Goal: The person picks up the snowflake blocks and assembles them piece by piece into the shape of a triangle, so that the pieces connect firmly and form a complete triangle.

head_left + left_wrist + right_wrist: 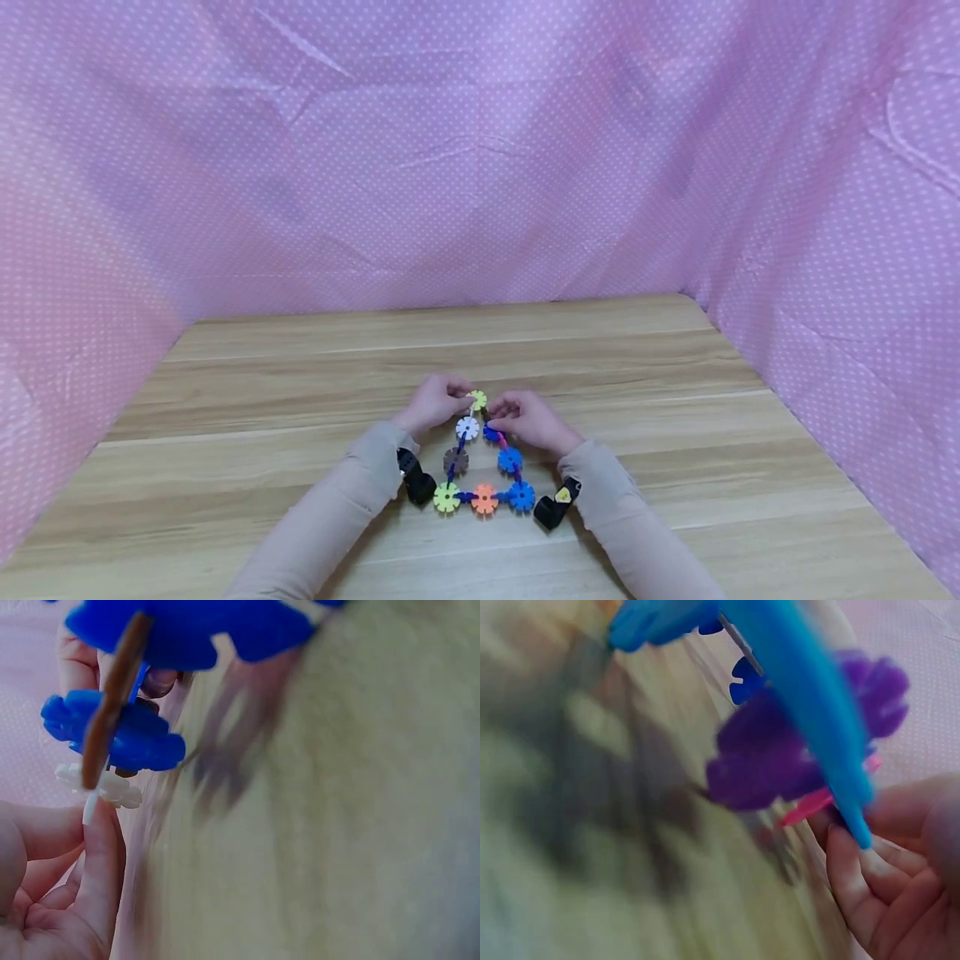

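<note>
Notched plastic snowflake discs, slotted together edge to face, form a triangle over the table. At its far tip is a yellow-green disc [477,401], with a white disc [467,428] below it on the left side. My left hand [437,405] pinches the triangle near this tip; in the left wrist view thumb and finger meet on a thin whitish edge. My right hand [531,421] pinches the upper right side, by a dark blue disc [491,434]. A pink disc [808,806] and a purple disc [765,761] show near its fingertips. Fingers hide part of the joints.
An orange disc [484,499] sits mid-base, between a yellow-green corner and a blue corner disc [521,497]. Black wrist cameras flank the triangle. The wooden table [225,467] reaches back to a pink dotted curtain [450,167], which also hangs at both sides.
</note>
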